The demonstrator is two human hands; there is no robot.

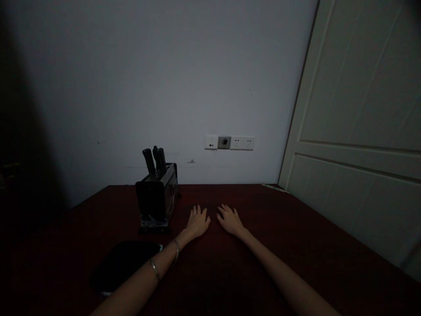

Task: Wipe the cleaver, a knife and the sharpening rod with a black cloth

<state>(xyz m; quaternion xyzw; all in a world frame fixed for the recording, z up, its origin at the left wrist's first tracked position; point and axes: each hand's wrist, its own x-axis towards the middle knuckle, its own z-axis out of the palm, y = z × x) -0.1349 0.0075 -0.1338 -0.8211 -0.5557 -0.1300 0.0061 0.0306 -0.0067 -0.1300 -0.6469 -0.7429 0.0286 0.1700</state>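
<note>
Fingers (198,210) spread and empty, left hand (198,224) and right hand (231,223) rest, seemingly idle, on the dark-red table (253,196); grasping the black box-shaped holder (151,202) would require reaching left.

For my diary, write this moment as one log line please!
left hand grip: open, palm down | right hand grip: open, palm down | dark box: on table, handles up
</note>
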